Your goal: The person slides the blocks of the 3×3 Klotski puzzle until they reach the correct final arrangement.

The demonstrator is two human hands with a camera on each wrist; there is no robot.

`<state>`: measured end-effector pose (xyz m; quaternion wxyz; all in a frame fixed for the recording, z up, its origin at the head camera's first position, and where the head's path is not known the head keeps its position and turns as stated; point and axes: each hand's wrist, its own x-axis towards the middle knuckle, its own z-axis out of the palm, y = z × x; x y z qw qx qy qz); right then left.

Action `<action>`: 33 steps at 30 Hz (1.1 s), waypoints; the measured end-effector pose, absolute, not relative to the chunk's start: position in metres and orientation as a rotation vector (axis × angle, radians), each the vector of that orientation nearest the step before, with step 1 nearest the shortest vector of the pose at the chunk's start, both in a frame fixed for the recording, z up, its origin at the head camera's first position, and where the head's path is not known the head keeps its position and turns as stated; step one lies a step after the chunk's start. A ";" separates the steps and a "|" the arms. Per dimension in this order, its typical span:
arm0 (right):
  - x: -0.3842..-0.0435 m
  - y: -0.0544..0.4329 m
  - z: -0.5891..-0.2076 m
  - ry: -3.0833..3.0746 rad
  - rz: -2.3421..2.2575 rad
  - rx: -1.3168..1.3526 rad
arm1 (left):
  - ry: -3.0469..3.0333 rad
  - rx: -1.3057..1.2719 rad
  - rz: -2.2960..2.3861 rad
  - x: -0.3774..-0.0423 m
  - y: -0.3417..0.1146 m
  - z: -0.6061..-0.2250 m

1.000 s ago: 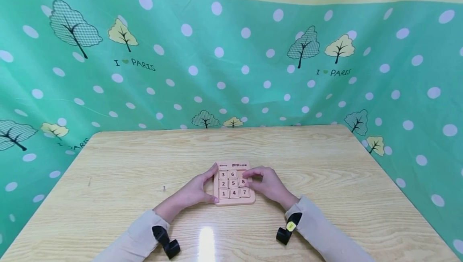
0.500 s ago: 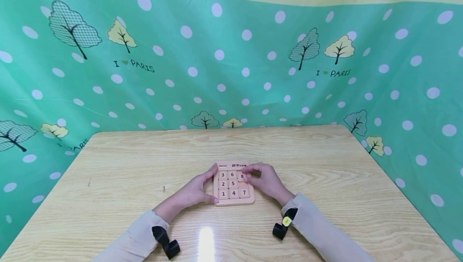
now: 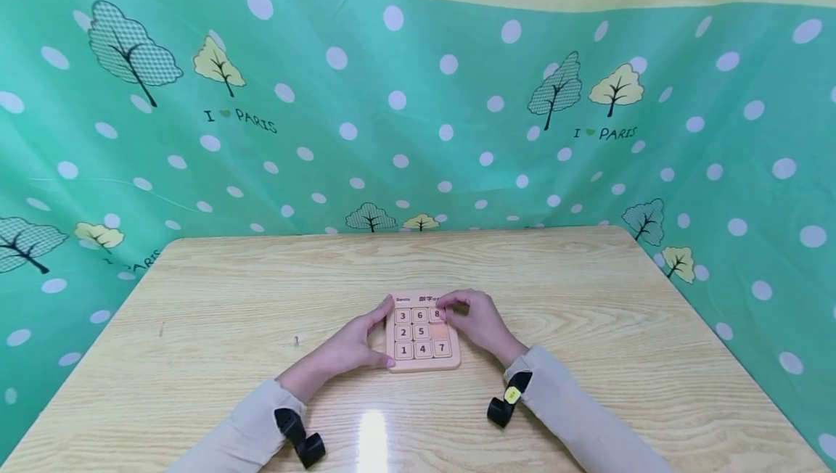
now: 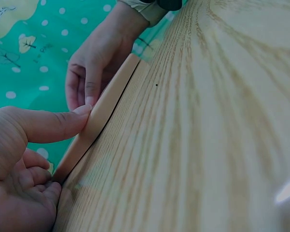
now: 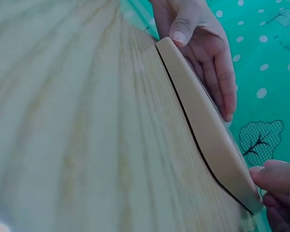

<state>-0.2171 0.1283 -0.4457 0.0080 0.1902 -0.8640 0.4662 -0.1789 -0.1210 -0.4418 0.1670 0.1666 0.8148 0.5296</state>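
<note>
A pink number slide puzzle (image 3: pixel 427 366) lies flat on the wooden table, its tiles marked 1 to 8. My left hand (image 3: pixel 353 342) grips its left side, thumb at the near corner and fingers at the far corner. In the left wrist view that thumb (image 4: pixel 63 124) presses on the puzzle's edge. My right hand (image 3: pixel 480 321) reaches over the right side, thumb and index finger together at the 8 tile (image 3: pixel 436 314) in the top right slot. Below this tile is a bare slot, above the 7 tile (image 3: pixel 442 347). The right fingers partly cover the 8 tile and the printed heading.
A light wooden table (image 3: pixel 228 299) spreads around the puzzle. Behind it and along both sides hangs a green dotted curtain (image 3: pixel 418 117) with printed trees. Black wrist cameras (image 3: pixel 305 444) are strapped over both sleeves.
The 8 tile has slid away from me, from the middle right slot to the top right slot, with my right hand following it. My left hand stays on the puzzle's left side.
</note>
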 end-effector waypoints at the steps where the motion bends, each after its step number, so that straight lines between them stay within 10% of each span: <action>1: -0.217 0.128 -0.445 -2.702 1.451 0.597 | 2.317 0.474 1.509 -0.179 -0.121 -0.441; 33: -0.170 0.136 -0.440 -2.759 1.881 0.529 | 2.297 0.521 1.540 -0.180 -0.123 -0.444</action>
